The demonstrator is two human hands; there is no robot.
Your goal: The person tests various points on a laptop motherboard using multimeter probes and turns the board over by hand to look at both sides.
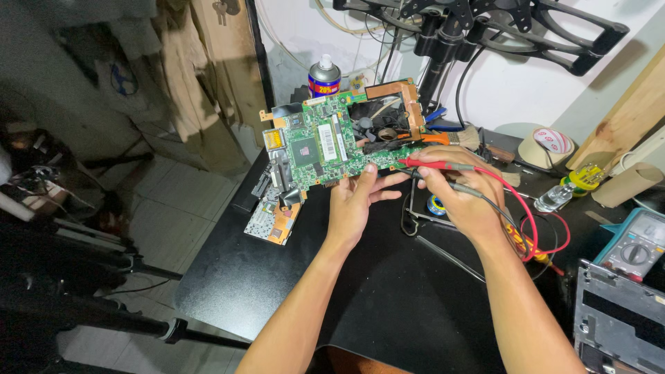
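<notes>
Head view: a green circuit board point(325, 142) is held tilted up above the black counter point(388, 291), its long axis running left to right, with a copper-coloured frame at its upper right corner. The left hand point(353, 204) grips the board's lower edge from below, its fingers point(366, 179) closed on that edge with the thumb stretched toward the right. The right hand point(460, 190) sits just to the right of the left hand and holds 2 meter probes pinched together: a red probe point(436, 165) and a black probe point(463, 187). Both probes lie nearly level, tips pointing left toward the board's lower right edge; whether either tip touches the board cannot be told. So the board lies left of and slightly above the right-hand fingers, and the right hand is the nearer to that edge's probing end. Red and black leads trail down to a teal multimeter point(634, 242) at the far right. A spray can point(323, 76) stands behind the board.
</notes>
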